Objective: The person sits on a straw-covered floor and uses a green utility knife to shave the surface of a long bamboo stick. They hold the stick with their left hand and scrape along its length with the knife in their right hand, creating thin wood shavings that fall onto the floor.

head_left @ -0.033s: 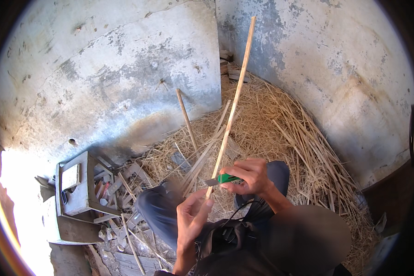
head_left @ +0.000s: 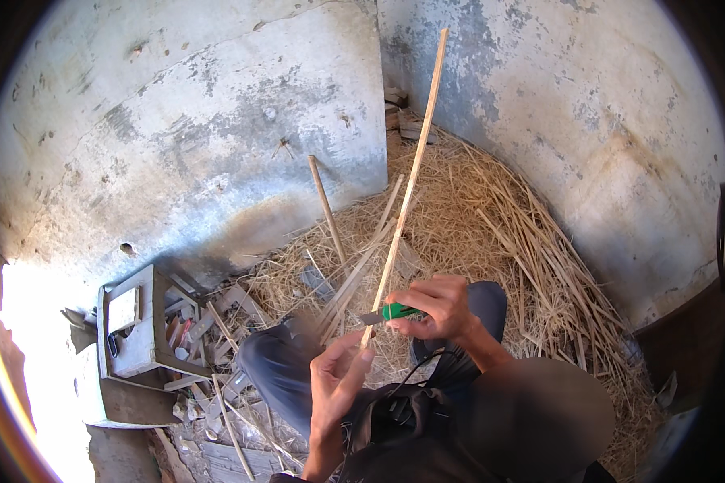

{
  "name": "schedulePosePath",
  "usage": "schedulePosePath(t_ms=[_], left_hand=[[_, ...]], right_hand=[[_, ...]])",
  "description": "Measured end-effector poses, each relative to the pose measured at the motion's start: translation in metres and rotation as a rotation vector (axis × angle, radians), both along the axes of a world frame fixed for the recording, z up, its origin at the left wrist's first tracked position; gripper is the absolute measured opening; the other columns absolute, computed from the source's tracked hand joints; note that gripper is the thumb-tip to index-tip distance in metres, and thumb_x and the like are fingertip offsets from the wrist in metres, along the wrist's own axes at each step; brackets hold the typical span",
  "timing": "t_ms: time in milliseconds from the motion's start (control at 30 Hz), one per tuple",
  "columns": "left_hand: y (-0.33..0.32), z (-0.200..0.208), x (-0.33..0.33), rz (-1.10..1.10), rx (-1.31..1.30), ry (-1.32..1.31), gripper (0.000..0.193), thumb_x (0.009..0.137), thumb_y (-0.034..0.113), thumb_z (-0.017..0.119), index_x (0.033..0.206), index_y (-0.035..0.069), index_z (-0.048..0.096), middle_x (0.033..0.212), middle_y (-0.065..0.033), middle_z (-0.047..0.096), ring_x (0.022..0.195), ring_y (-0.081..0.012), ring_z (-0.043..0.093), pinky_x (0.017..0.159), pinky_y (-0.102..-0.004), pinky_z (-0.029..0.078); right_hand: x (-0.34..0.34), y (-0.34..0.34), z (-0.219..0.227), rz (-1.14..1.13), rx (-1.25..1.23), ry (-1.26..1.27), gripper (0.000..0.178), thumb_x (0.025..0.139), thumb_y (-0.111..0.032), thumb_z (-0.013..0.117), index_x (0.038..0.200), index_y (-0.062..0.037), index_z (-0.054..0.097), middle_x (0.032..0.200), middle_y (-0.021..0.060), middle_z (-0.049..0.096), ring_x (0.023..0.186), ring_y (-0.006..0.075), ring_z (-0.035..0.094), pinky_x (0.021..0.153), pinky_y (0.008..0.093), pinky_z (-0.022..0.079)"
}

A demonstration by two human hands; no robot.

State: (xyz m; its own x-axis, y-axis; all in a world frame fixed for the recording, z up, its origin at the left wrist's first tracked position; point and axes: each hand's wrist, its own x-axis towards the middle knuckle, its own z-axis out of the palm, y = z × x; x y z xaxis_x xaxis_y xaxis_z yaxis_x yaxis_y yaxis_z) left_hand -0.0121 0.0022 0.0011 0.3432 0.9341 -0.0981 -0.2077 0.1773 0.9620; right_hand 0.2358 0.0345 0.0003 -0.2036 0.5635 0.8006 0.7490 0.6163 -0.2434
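Observation:
A long, thin, pale wooden strip (head_left: 412,185) slants up and away from me, its near end pinched between the thumb and fingers of my left hand (head_left: 336,377). My right hand (head_left: 441,308) is closed around the green handle of a utility knife (head_left: 398,311). The knife's grey blade points left and lies against the strip, just above my left fingertips. Both hands are over my lap, between my bent knees. From this view I cannot tell how deep the blade sits in the wood.
Straw and shavings (head_left: 459,193) cover the floor, with a pile of split strips (head_left: 556,282) on the right. A stick (head_left: 328,209) leans by the wall (head_left: 217,121). At left, an old wooden box-like frame (head_left: 141,338) stands amid rubble. A dark cable (head_left: 419,366) crosses my lap.

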Motion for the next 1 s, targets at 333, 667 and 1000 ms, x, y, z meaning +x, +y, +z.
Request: schedulePosePath(t_ms=[333,667,1000], left_hand=[[-0.005,0.002,0.0,0.032,-0.005,0.064,0.034,0.101,0.009,0.077,0.132,-0.004,0.074,0.077,0.0083,0.061,0.063,0.0003,0.045,0.056,-0.0199,0.032],[-0.015,-0.008,-0.008,0.043,-0.059,0.087,0.039,0.102,0.012,0.076,0.137,-0.005,0.071,0.075,0.0066,0.06,0.064,-0.0011,0.046,0.056,-0.0206,0.032],[-0.025,-0.033,-0.026,0.03,-0.083,0.157,0.041,0.104,0.018,0.075,0.137,-0.006,0.071,0.075,0.0045,0.06,0.061,-0.0012,0.045,0.053,-0.021,0.032]], right_hand=[[0.003,-0.001,0.004,-0.036,-0.023,-0.085,0.033,0.086,-0.048,0.085,0.094,-0.0167,0.082,0.066,-0.0048,0.066,0.049,0.0136,0.059,0.047,0.0309,0.043],[0.021,0.019,-0.001,-0.055,-0.026,0.077,0.031,0.091,-0.042,0.081,0.095,-0.0109,0.082,0.075,0.0023,0.075,0.057,0.019,0.069,0.052,0.0331,0.052],[0.039,0.049,0.001,-0.111,-0.13,0.144,0.031,0.092,-0.035,0.08,0.099,-0.005,0.082,0.086,0.0092,0.081,0.071,0.0211,0.079,0.061,0.0319,0.062]])
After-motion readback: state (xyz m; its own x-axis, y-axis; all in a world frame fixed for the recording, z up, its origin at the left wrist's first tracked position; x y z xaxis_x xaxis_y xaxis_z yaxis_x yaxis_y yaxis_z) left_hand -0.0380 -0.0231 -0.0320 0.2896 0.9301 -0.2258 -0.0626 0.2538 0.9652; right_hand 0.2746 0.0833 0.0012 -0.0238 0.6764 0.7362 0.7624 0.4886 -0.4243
